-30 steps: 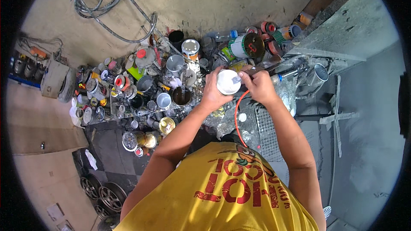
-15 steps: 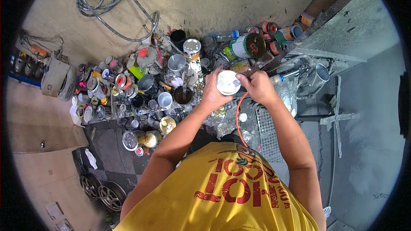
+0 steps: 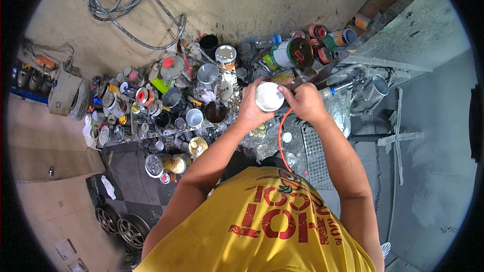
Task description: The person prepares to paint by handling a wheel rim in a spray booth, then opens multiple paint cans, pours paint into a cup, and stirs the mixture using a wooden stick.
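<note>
A round white cup, seen from above, is held between my two hands over the cluttered bench. My left hand wraps around its left side with the fingers bent. At the cup's right rim lies the thumb of my right hand, whose other fingers curl underneath, mostly out of sight. An orange hose runs from just below the cup and right hand down toward my body; what it joins is hidden.
Paint cans, grey mixing cups and bottles crowd the bench to the left and behind. A large green-and-white can lies on its side at back right. A perforated plate sits at right. Wheel rims stand lower left.
My hands and the cup stay almost in place. The grey patch on the cup's top beside my right thumb no longer shows; the top looks evenly white.
</note>
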`<state>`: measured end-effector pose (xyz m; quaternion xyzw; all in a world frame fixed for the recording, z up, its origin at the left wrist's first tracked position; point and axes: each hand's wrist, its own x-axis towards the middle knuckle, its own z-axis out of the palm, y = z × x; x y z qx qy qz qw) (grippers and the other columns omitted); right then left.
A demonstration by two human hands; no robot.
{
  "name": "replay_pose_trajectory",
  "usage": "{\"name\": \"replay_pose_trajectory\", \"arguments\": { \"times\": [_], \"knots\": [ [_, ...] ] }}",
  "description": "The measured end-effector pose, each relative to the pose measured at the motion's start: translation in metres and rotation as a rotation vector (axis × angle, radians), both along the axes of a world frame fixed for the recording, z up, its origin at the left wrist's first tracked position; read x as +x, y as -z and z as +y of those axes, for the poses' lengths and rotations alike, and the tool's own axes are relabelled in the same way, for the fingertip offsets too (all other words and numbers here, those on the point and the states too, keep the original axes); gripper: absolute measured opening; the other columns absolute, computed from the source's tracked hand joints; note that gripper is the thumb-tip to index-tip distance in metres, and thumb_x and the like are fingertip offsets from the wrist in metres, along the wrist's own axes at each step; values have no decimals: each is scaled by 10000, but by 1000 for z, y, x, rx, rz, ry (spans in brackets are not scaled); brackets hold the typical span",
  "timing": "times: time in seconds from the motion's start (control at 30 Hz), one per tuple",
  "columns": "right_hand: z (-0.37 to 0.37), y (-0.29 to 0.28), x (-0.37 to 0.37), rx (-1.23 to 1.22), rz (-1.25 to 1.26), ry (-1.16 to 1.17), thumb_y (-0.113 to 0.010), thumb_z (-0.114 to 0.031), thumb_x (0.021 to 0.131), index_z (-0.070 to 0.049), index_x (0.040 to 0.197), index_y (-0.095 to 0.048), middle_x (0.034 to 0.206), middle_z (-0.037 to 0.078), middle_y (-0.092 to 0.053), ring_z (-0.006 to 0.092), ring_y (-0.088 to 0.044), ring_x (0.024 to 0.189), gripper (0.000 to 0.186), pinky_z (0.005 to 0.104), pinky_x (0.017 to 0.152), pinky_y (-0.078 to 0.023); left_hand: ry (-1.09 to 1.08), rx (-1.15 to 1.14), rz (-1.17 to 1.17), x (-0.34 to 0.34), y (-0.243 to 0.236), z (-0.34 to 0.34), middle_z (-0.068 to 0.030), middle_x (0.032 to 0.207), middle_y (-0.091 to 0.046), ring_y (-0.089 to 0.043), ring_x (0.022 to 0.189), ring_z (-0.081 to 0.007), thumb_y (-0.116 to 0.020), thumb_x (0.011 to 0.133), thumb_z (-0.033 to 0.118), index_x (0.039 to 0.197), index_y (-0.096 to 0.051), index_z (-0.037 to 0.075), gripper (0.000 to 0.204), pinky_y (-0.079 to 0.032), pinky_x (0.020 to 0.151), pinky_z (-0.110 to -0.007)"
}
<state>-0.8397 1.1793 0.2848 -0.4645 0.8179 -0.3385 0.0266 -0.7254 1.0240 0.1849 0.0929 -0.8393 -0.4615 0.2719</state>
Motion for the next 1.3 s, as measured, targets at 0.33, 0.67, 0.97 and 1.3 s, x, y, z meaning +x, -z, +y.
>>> {"name": "replay_pose_trajectory", "arguments": {
  "times": [0.33,0.67,0.97,1.3],
  "knots": [
    [4,-1,-3,5,8,-13,-680,-172,996,10,1002,-725,764,161,-704,278,-673,651,187,399,642,-524,6,-16,-36,-4,0,1,-218,1275,-585,-529,1208,-431,-907,559,140,1486,-410,-2,1061,-465,1043,-520],
    [11,3,-6,-52,-188,72,-683,-162,994,3,1016,-718,795,169,-703,291,-663,666,170,390,640,-515,28,5,-1,-6,3,5,-229,1299,-574,-527,1225,-432,-897,578,141,1484,-408,-6,1041,-456,1057,-518],
    [13,7,-8,-113,-158,72,-686,-168,996,6,1004,-708,760,120,-696,197,-639,659,176,369,639,-511,20,10,-20,-6,2,8,-224,1309,-573,-523,1227,-433,-899,581,143,1495,-407,21,1045,-452,1060,-520],
    [13,11,-11,-119,19,69,-714,-242,989,-46,959,-762,826,106,-779,305,-712,706,204,396,669,-538,30,15,-40,-6,4,6,-225,1342,-557,-514,1236,-433,-886,602,137,1506,-391,32,1036,-443,1070,-526]
  ]
}}
